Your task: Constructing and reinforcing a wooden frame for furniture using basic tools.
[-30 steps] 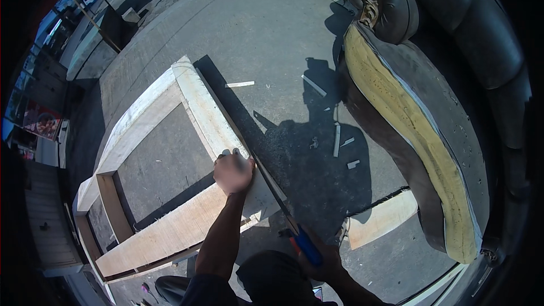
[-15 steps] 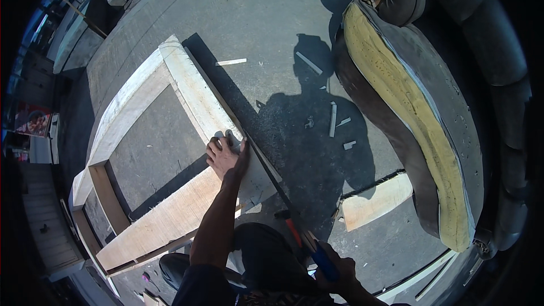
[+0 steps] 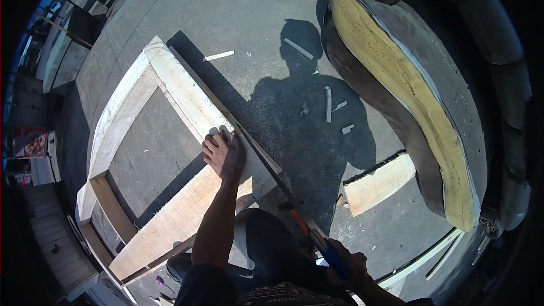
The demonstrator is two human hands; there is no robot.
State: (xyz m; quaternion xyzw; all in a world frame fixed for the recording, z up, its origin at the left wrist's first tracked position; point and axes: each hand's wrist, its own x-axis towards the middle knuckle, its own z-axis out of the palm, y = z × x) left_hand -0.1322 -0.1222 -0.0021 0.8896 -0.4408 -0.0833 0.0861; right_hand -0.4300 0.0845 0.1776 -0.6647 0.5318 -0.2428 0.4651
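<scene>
A pale wooden frame [image 3: 187,99] with a curved outer side lies in front of me on the left. My left hand [image 3: 224,156] presses on its near right corner, fingers bent and gripping the wood. My right hand [image 3: 348,263], low and right of my knees, is closed around the blue handle of a handsaw [image 3: 338,260]. The saw's long, thin dark blade slants up and left, along the frame's right edge by my left hand. Whether its teeth are in the wood is hard to see. Beside the blade is a red-handled tool [image 3: 298,221] with a dark head, possibly a hammer.
To the right stands a brown sofa part [image 3: 391,62] with exposed yellow foam. By its lower side lies a pale board [image 3: 379,184] with a ragged dark edge. Several wood offcuts [image 3: 328,105] are scattered on the concrete, in my shadow. Long strips [image 3: 419,260] lie at lower right.
The whole view has shifted a little. My right hand and the saw have drawn slightly back to the right, away from the frame. My left hand keeps its place on the corner.
</scene>
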